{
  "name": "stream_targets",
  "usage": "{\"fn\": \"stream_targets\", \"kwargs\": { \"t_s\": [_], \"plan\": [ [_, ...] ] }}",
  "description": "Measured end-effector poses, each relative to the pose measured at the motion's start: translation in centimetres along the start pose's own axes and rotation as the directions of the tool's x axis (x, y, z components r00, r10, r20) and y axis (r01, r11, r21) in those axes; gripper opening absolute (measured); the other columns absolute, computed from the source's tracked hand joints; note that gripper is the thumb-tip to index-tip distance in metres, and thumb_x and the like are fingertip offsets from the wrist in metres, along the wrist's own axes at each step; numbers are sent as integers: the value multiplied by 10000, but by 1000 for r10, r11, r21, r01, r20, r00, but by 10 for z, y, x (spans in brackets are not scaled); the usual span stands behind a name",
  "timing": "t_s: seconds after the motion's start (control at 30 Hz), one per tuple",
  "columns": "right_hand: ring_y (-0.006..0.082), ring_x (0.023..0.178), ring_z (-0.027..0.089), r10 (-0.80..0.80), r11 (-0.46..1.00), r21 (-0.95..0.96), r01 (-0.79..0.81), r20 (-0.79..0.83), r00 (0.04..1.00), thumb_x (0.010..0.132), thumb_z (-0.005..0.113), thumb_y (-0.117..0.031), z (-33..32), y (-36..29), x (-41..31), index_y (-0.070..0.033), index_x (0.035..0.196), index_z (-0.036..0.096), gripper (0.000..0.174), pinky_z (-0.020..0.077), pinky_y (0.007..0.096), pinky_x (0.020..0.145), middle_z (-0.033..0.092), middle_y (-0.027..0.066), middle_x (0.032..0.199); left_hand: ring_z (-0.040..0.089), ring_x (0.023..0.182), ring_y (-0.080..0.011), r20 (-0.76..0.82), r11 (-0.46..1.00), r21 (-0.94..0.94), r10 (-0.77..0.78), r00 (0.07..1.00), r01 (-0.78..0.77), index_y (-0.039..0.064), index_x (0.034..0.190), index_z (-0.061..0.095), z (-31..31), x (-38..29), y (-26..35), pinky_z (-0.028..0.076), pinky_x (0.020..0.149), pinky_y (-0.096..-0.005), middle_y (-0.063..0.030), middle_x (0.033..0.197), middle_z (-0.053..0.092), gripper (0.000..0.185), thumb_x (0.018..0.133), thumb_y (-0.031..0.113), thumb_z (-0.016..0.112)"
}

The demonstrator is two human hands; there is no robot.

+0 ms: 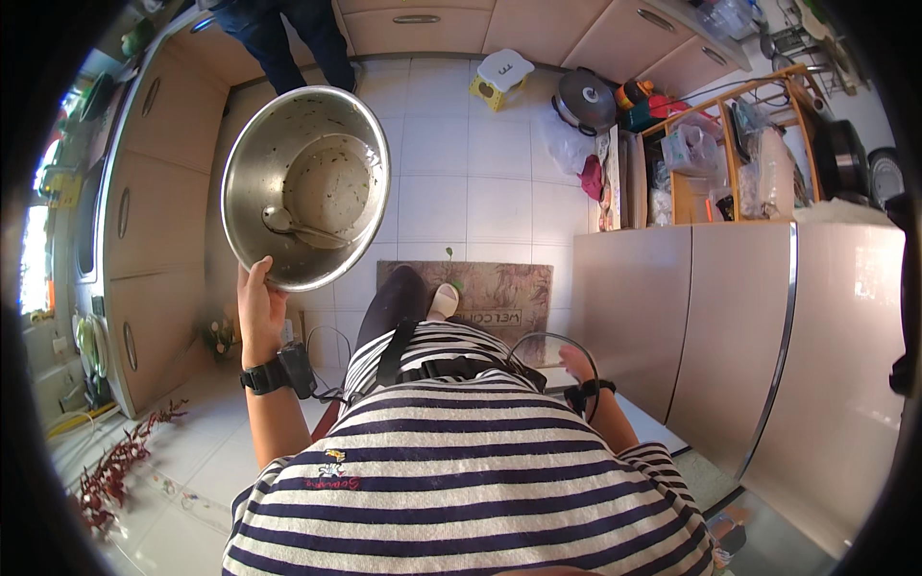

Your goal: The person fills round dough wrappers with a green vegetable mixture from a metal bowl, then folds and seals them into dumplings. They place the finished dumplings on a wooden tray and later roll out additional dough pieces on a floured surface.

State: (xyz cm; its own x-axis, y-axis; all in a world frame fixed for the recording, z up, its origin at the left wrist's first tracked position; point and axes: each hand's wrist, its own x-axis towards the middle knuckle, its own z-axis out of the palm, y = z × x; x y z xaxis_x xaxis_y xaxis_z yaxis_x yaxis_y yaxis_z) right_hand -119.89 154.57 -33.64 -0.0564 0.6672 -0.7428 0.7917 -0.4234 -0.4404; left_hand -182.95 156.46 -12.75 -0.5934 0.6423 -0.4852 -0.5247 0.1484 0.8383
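My left hand [263, 306] grips the rim of a deep stainless steel basin [248, 183], thumb over the near edge. The basin is tilted so that its inside faces me. Dark leafy bits cling to its wall and bottom. A metal ladle [278, 218] lies inside, its handle running to the right along the bottom. My right hand [575, 363] hangs low by my right side, near the beige cabinet doors [634, 309], with nothing visible in it. It is small and slightly blurred here, its fingers loosely apart.
Another person's legs [284, 39] stand just beyond the basin. A doormat [497, 288] lies by my feet. Ahead are a small step stool [502, 72] and a lidded dark pot [585, 101]. A wooden shelf [727, 144] stands right, dried red plants [126, 468] lie left.
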Motion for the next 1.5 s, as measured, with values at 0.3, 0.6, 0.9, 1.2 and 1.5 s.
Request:
{"fn": "stream_targets", "kwargs": {
  "t_s": [0.3, 0.6, 0.9, 1.2, 1.5],
  "plan": [
    [153, 682, 618, 15, 969, 245, 32, -187, 982, 911, 522, -204, -67, -86, 87, -5, 1009, 615, 241, 463, 261, 562, 629, 46, 819, 610, 855, -162, 91, 999, 12, -49, 995, 49, 36, 1203, 472, 129, 162, 20, 533, 647, -273, -73, 1040, 586, 315, 890, 64, 497],
    [161, 690, 635, 215, 905, 372, -208, 21, 976, 811, 565, -127, -80, -114, 97, -25, 904, 605, 144, 489, 298, 567, 628, 48, 795, 625, 837, -162, 194, 991, 33, -131, 972, 127, 71, 1221, 469, 265, 285, 33, 549, 606, -273, -56, 1009, 592, 343, 882, 66, 517],
    [203, 748, 672, 284, 926, 298, -231, -149, 947, 857, 598, -254, -257, -101, 194, -33, 1020, 655, 280, 520, 319, 672, 676, 127, 963, 610, 908, -194, 126, 988, 20, -152, 980, 151, 73, 1220, 471, 413, 293, -7, 560, 687, -321, -80, 1040, 577, 352, 871, 68, 512],
    [193, 854, 658, 374, 840, 484, -244, -193, 907, 895, 572, -234, -408, -134, 286, -4, 1158, 597, 350, 502, 301, 698, 662, 114, 1037, 610, 926, -204, 102, 981, 27, -196, 975, 194, 72, 1238, 469, 509, 324, -33, 552, 709, -317, -74, 1065, 577, 387, 857, 63, 533],
    [180, 766, 658, 251, 914, 354, -199, -108, 962, 897, 584, -274, -409, -174, 327, -46, 1104, 633, 312, 499, 312, 722, 687, 102, 948, 606, 968, -221, 175, 963, 88, -266, 948, 254, 69, 1272, 426, 588, 388, -28, 561, 761, -351, -94, 1113, 552, 430, 850, 50, 510]
  ]
}}
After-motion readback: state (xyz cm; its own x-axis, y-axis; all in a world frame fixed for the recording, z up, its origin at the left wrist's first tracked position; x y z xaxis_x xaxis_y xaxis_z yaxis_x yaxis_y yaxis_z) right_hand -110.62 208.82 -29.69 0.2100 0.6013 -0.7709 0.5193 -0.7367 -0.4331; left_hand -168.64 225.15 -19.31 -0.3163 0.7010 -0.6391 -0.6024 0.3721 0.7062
